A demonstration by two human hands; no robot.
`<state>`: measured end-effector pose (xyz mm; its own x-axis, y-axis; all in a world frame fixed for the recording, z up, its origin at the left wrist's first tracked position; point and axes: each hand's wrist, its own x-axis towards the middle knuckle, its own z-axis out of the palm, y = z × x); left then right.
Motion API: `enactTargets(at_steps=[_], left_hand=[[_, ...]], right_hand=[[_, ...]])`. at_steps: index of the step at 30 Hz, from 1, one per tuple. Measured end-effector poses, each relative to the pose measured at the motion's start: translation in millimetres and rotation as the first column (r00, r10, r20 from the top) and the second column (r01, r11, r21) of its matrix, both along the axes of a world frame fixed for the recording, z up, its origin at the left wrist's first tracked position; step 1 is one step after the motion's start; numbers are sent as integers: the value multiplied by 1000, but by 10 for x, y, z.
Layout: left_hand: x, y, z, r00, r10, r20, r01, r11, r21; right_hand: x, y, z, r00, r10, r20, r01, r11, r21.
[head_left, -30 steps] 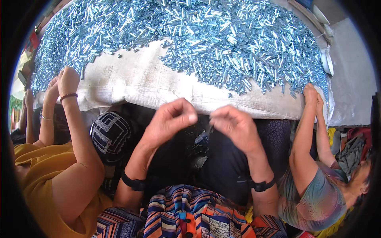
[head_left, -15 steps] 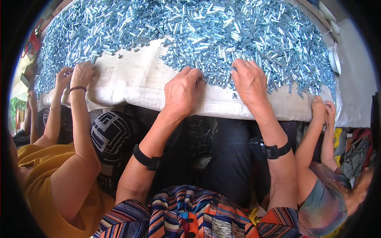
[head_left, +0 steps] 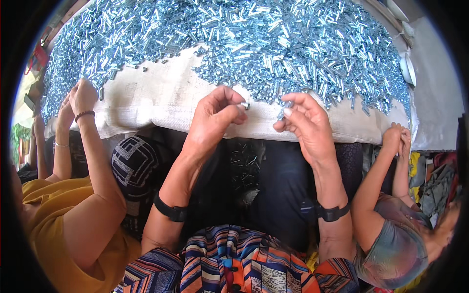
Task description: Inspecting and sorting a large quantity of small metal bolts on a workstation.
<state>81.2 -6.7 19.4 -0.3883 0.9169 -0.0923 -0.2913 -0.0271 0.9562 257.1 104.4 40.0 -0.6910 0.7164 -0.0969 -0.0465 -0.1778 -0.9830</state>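
Both your hands lifted off pile since earlier. Left hand pinches small metal nut; right hand pinches bolt, above desk edge. Loose pinch risks drop into lap.

You've got bare sacking on the desk just left of your hands to move through; the heap of blue-silver metal pieces blocks ahead, and neighbours' hands crowd the far left edge.
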Motion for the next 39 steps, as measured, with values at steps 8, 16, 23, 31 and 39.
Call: enactTargets(at_steps=[8, 16, 23, 31, 39], left_hand=[[241, -216, 140, 977, -103, 185, 85, 991, 105], [345, -390, 136, 971, -140, 193, 116, 985, 129], [330, -419, 208, 960, -235, 154, 215, 967, 136], [328, -457, 156, 818, -518, 250, 428, 838, 337], [378, -596, -1, 887, -395, 238, 380, 919, 109]], right_hand=[[48, -349, -34, 981, -75, -179, 63, 995, -75], [121, -582, -16, 962, 9, -272, -60, 981, -182], [193, -594, -2, 969, 51, -242, -59, 998, -23], [199, -581, 78, 853, 277, -442, -456, 807, -374], [295, -757, -136, 949, 204, -238, -288, 870, -400]])
